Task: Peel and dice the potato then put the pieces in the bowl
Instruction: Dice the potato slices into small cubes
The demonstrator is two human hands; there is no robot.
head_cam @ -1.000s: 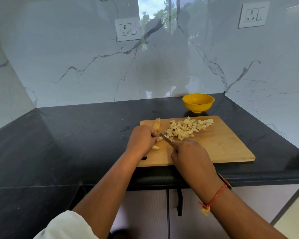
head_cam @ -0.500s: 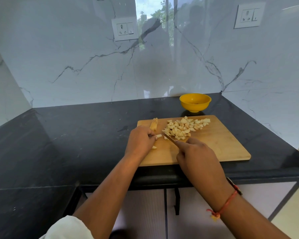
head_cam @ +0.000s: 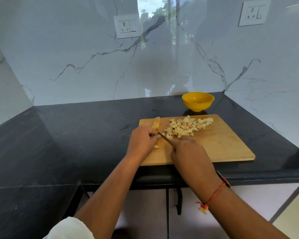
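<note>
The left hand [head_cam: 141, 140] stays curled on a potato piece [head_cam: 157, 136] on the cutting board [head_cam: 223, 145]. The knife [head_cam: 163, 136], gripped in the right hand [head_cam: 188, 150], has shifted left from the diced potato pile [head_cam: 186, 125] to those fingertips. The yellow bowl [head_cam: 198, 100] sits on the desk [head_cam: 76, 135] behind.

Mostly hidden: knife [head_cam: 163, 136] in right hand [head_cam: 188, 152] (potato piece [head_cam: 156, 147] perhaps under left hand [head_cam: 141, 142]).

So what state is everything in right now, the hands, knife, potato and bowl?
Left hand: pinching a potato piece on the board.
Right hand: gripping the knife.
Knife: blade angled down beside the held piece.
Diced potato: heaped on the board.
Potato strip: lying uncut behind left hand.
Bowl: upright, no potato inside.
</note>
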